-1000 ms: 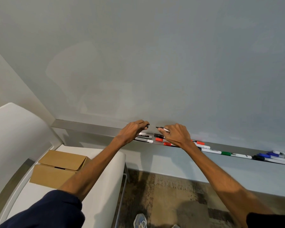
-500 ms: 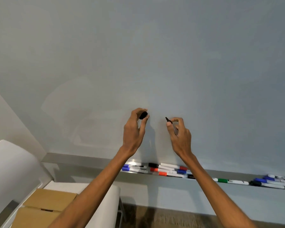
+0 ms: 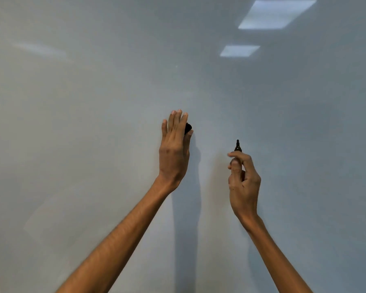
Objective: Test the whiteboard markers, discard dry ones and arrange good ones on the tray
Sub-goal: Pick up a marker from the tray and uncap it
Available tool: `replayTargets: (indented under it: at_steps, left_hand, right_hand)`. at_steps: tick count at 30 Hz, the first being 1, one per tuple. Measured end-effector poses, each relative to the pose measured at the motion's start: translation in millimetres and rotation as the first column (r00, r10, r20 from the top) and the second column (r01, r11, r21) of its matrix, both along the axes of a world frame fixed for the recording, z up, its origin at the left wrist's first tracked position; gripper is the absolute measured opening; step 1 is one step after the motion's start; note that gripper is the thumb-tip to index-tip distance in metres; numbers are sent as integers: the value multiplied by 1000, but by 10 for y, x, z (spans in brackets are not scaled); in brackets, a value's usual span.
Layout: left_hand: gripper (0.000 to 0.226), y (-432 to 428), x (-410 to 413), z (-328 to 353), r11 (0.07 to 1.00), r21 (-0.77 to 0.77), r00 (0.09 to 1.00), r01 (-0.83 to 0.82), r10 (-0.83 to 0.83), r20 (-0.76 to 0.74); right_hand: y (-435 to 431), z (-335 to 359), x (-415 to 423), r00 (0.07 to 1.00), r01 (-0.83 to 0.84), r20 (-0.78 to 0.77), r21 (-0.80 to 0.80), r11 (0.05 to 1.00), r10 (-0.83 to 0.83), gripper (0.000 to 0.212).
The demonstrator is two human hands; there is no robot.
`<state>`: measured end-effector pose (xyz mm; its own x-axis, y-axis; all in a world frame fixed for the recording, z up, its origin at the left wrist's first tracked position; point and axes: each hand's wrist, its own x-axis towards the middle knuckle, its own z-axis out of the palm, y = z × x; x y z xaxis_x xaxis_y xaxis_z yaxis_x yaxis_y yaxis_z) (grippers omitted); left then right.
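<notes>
The left hand [image 3: 173,151] pinched a black cap [image 3: 188,127] against its near-straight fingers; the right hand [image 3: 243,182] curled round the marker [image 3: 238,146]. Its tip stood above the fingers.

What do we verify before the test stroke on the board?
1. Cap off: ok, the marker shows a bare black tip; the left hand pinches the cap.
2. Grip: ok, the right hand has its fingers curled round the marker, tip pointing up.
3. Tip on the whiteboard: cannot tell from this view.
4. Board near the tip free of ink: ok, no marks show.
5. Left hand out of the stroke path: ok, it is apart from the tip, off to the left.
6. Tray in view for sorting: not ok, out of frame.
</notes>
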<state>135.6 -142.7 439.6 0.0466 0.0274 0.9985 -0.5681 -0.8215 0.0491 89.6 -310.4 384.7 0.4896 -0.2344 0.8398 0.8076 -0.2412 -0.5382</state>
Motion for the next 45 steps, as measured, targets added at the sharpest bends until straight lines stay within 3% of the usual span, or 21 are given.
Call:
replayTargets:
  at_steps: [6,11,16,21,25,31,35,45]
  left_hand:
    - [42,-216,195,618,988,61,984,-145,137,110]
    - [45,-365,288,811,978,66,976,-200,193,96]
    - [49,-414,310,795,974,45,974,-223,221,55]
    - [51,-453,267,798,966,36,967,-256,256,3]
    - [52,-466,254,794,962,29,962,-271,272,-21]
    - [50,-458,258,787,964,31,965,-263,263,5]
    - [50,-472,236,768,968,34,968,-250,250,3]
    - [49,-641,207,532,965,45,964,-258,261,-53]
  right_hand:
    - [-212,830,-52,983,-165,91,27,986,162,29]
    - [-333,1268,-48,953,-262,148,-43,964,266,44]
    - [-329,1462,58,962,-167,194,-137,976,192,37]
    - [-245,1531,147,956,-130,259,-51,990,139,29]
    - [-176,1584,272,976,-109,195,53,993,97,31]
    - [-216,1421,351,981,-122,148,-15,992,123,26]
    - [-380,1190,357,978,-172,136,72,982,162,27]
    - [-440,408,302,989,-144,24,-15,990,144,29]
